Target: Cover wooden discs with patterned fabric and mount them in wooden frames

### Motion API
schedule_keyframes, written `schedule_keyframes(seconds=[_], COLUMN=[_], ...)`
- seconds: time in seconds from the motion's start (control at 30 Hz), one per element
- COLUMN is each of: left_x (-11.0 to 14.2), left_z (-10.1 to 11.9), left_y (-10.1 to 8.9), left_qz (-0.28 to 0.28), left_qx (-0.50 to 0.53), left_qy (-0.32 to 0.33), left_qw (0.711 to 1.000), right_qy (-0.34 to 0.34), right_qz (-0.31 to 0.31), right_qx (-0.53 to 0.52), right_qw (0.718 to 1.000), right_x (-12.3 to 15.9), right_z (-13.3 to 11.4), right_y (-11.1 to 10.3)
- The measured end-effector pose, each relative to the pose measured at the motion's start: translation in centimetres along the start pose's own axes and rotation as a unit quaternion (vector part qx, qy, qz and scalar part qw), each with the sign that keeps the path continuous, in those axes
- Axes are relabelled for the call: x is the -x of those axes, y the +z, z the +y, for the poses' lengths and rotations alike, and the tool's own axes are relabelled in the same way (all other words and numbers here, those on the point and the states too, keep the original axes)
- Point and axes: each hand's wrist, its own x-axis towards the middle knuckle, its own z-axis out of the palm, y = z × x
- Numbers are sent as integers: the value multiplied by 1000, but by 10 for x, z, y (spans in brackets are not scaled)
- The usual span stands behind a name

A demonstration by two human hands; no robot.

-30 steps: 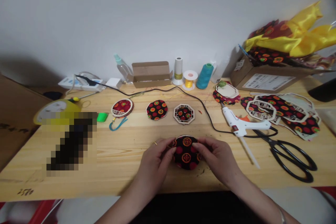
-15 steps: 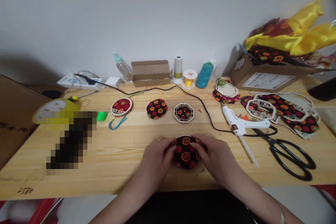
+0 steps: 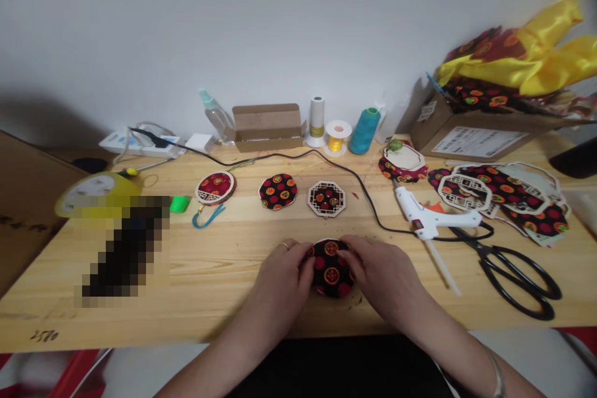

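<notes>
Between my hands, low over the front of the table, is a fabric-covered disc (image 3: 332,270), black with red dots and orange round motifs. My left hand (image 3: 288,273) pinches its left edge, thumb on top. At its upper right edge my right hand (image 3: 377,267) grips with thumb and fingers closed. The fingertips under the disc are hidden. Just beyond my hands lie a similar patterned fabric piece (image 3: 278,192) and an octagonal lattice frame (image 3: 326,199) over the same fabric. Farther left rests a round red pendant (image 3: 216,188) with a blue cord.
On the right are a white glue gun (image 3: 431,219), black-handled scissors (image 3: 517,280) and a pile of fabric and frames (image 3: 504,193). A black cable (image 3: 354,175) crosses the table. Thread spools (image 3: 364,132) and an open cardboard box (image 3: 268,127) stand along the wall; a fabric-filled carton (image 3: 476,134) stands behind.
Both hands stay on the disc's edges. The disc has turned or tilted slightly between the fingers. The view has shifted a little; the other things lie as before.
</notes>
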Motion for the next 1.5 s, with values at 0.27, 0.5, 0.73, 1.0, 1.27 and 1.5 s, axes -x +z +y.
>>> schedule_keyframes(seconds=[0.27, 0.5, 0.73, 1.0, 1.27, 1.5], left_x=[0, 23, 25, 25, 24, 23], left_z=[-10, -29, -31, -37, -39, -37], left_y=[6, 8, 14, 16, 20, 20], left_qz=[68, 17, -57, -61, -33, -25], left_qx=[-27, 3, 17, 18, 10, 2], left_qy=[22, 76, 91, 112, 116, 121], left_qw=[997, 997, 994, 992, 993, 992], right_qy=[-17, -187, -203, -212, -211, -208], right_qz=[48, 88, 18, 4, 3, 6], right_qx=[-6, -103, -116, -122, -128, -133], right_qw=[999, 973, 972, 970, 969, 969], right_x=[3, 20, 25, 28, 27, 26], right_z=[9, 32, 31, 26, 27, 27], right_y=[8, 16, 16, 7, 9, 12])
